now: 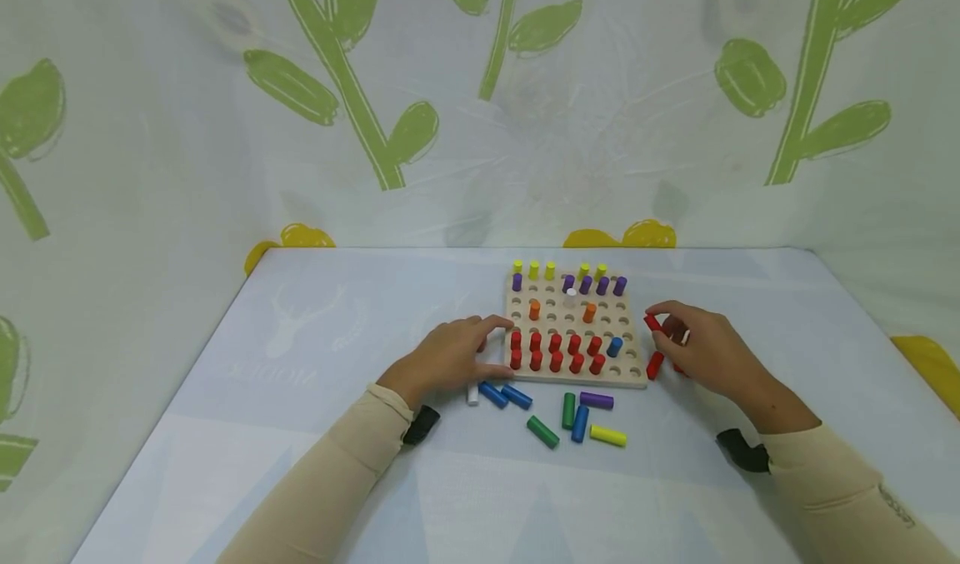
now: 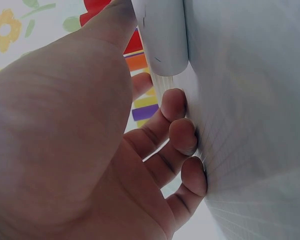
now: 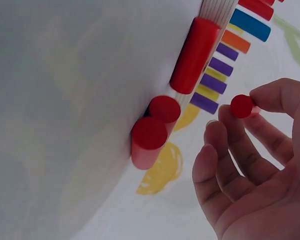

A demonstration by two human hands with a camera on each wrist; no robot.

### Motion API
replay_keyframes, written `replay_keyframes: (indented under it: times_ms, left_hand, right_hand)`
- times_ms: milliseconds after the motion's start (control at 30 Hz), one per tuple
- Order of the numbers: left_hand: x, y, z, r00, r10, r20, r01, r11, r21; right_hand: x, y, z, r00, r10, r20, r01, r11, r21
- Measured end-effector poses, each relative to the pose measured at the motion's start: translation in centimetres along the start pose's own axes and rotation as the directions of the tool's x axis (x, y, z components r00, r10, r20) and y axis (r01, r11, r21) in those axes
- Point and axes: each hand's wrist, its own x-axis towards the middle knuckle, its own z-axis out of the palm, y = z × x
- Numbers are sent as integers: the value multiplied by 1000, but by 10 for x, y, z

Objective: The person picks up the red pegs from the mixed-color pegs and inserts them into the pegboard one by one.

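Note:
A wooden pegboard lies on the table with coloured pegs upright in its holes. Two rows of red pegs fill much of its near side, with a blue peg to their right. My left hand touches the board's left edge, thumb and index finger apart. Beyond the board's right edge, my right hand pinches a red peg between thumb and fingertips, above the table. More red pegs lie below that hand, one loose peg beside the board and others partly hidden in the head view.
In front of the board lie loose blue pegs, green pegs, a purple peg and a yellow peg. A white peg is close to my left hand. A patterned cloth wall rises behind the table.

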Motion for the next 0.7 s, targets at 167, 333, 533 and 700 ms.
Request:
replay_keyframes:
  times_ms: [167, 333, 533, 700]
  left_hand:
    - [0, 0, 0, 1000, -4, 2, 4, 1000, 1]
    - [0, 0, 0, 1000, -7, 1, 7, 1000, 4]
    - [1, 1, 0, 1000, -12, 6, 12, 1000, -4]
    - [0, 2, -2, 1000, -24, 11, 24, 1000, -11]
  right_hand:
    - [-2, -3, 2, 1000, -12, -21, 12, 1000, 5]
    - [-6, -7, 3, 998, -27, -53, 28, 1000, 13]
    - [-10, -12, 3, 996, -47, -75, 49, 999, 18]
    - [-13, -15, 4, 994, -62, -88, 65, 997, 32]
